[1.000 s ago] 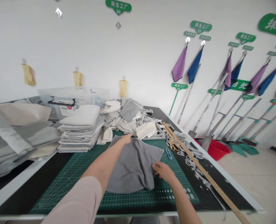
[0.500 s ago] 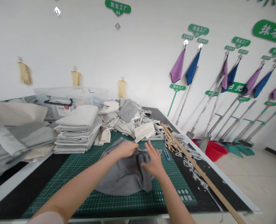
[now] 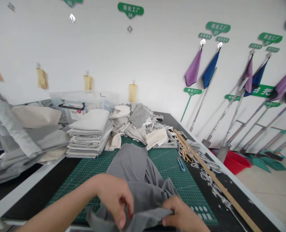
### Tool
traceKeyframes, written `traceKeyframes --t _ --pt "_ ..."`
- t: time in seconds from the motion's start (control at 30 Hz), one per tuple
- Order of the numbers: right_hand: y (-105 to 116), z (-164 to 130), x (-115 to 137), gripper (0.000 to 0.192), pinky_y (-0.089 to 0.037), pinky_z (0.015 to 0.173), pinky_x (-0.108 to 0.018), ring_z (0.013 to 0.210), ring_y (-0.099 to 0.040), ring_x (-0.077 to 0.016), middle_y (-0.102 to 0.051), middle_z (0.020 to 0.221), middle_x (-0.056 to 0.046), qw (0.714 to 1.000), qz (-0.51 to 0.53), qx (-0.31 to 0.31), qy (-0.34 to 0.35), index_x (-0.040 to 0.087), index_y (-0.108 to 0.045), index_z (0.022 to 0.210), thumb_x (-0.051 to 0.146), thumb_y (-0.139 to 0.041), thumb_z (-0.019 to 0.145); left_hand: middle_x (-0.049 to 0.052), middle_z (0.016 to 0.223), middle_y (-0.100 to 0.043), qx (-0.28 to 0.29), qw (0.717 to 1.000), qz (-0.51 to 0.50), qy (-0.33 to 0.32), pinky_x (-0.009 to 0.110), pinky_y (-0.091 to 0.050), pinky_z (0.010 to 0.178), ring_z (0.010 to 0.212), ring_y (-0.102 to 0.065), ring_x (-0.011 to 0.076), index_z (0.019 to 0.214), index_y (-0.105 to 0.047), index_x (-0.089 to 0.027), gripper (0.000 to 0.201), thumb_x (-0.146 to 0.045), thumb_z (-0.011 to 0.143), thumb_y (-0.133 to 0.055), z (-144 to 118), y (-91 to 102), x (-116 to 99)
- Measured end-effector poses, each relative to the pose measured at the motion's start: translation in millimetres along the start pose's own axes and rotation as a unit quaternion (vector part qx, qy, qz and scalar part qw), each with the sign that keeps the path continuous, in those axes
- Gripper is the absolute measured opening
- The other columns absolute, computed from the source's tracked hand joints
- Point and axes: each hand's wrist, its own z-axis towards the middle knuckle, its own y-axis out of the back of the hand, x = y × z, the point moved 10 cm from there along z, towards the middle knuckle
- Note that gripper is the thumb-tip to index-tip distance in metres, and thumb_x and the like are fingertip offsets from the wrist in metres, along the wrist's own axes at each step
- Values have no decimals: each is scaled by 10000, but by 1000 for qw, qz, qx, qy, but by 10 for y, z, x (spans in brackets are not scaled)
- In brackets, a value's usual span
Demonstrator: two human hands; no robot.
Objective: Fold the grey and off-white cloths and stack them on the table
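Observation:
A grey cloth piece, perhaps a garment, lies across the green cutting mat, its near edge raised and folded toward me. My right hand is closed on that near edge, thumb and fingers pinching the fabric at the right. Over the left part of the same edge is my left hand, its fingers bent downward and apart, with no cloth visibly gripped between them. The lower left corner of the cloth is smeared by motion.
Behind the mat stand a stack of folded grey cloths and a heap of fabric pieces. A clear plastic box is farther back. Blue thread snips, gold-handled scissors and a wooden strip lie at the right.
Both hands have come nearer to me, bringing the cloth's edge along. The cloth now stretches farther over the mat. My right hand, spread before, is now closed on fabric. The view has turned left.

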Motion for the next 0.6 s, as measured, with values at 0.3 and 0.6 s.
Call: traceKeyframes --t 0.3,0.6 --pt "-420 52 -103 200 -392 684 -228 716 -565 -159 -646 738 -11 997 58 -57 -8 229 -657 709 183 -497 598 62 1154 -436 -350 897 36 267 314 -272 890 1082 -358 225 968 -581 -223 350 -316 632 -555 1248 1241 1614" --pt "-720 313 -612 206 -418 588 -194 627 -582 -152 -651 690 -1 998 23 -63 3 216 -644 697 244 -499 552 92 854 -605 -466 830 -50 301 333 -365 789 878 -518 213 752 -648 -150 208 -107 642 -476 1328 1436 1913"
